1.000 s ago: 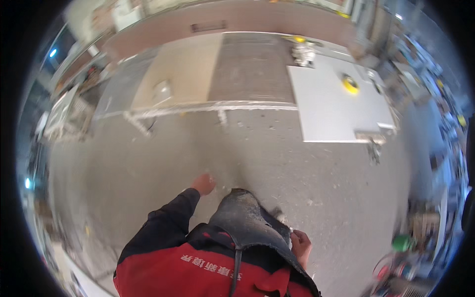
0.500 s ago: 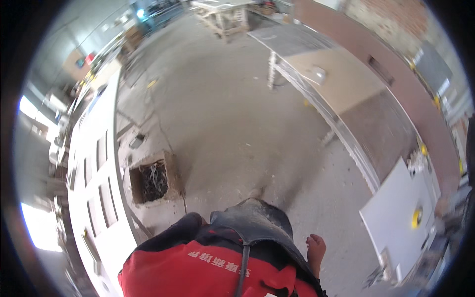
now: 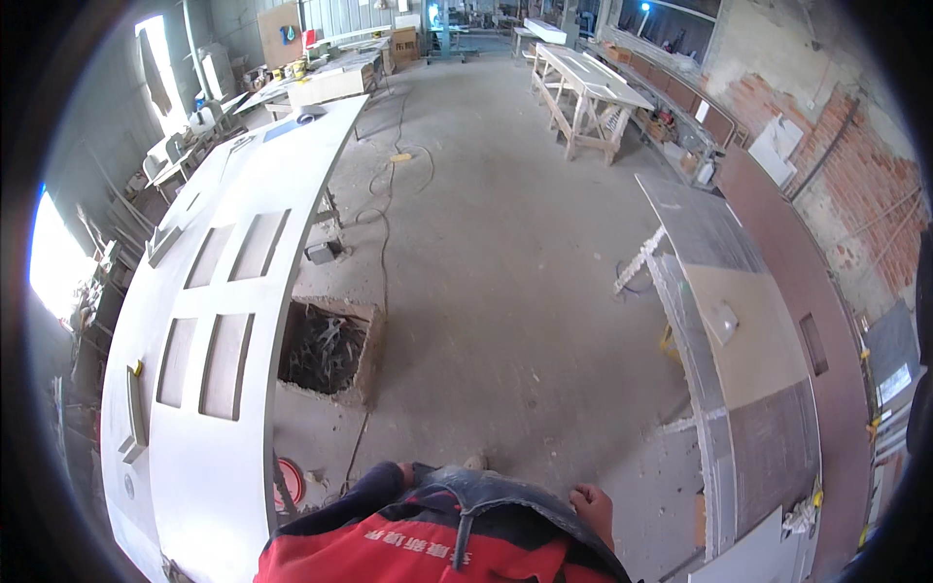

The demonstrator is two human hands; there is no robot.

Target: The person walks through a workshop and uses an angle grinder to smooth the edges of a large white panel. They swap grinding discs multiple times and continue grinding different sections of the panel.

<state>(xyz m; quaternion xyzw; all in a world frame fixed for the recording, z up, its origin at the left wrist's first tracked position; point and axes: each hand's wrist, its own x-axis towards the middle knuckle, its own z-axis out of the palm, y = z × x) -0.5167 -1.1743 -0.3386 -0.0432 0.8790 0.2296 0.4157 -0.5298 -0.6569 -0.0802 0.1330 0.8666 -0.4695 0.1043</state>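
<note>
My right hand [image 3: 592,509] hangs beside the dark apron [image 3: 507,486] at my waist, its fingers curled in and nothing visible in them. Of my left hand [image 3: 406,473], only a small part shows past the dark sleeve; its fingers are hidden against the apron. To my left lies a long white panel [image 3: 255,389] with several rectangular cutouts, raised off the floor. On the right a long workbench [image 3: 773,428] carries brown and grey sheets. Neither hand touches the panel or the workbench.
A square box of scraps [image 3: 374,360] stands beside the white panel. A cable [image 3: 386,238] runs along the floor, and a red lid-like disc [image 3: 289,483] lies partly under the panel. Ahead on the right stands a wooden trestle table [image 3: 593,83]. Brown boards [image 3: 846,389] line the right wall.
My view has lifted and swung, so the far end of the room now shows. My right hand has come closer to the apron, its fingers still curled.
</note>
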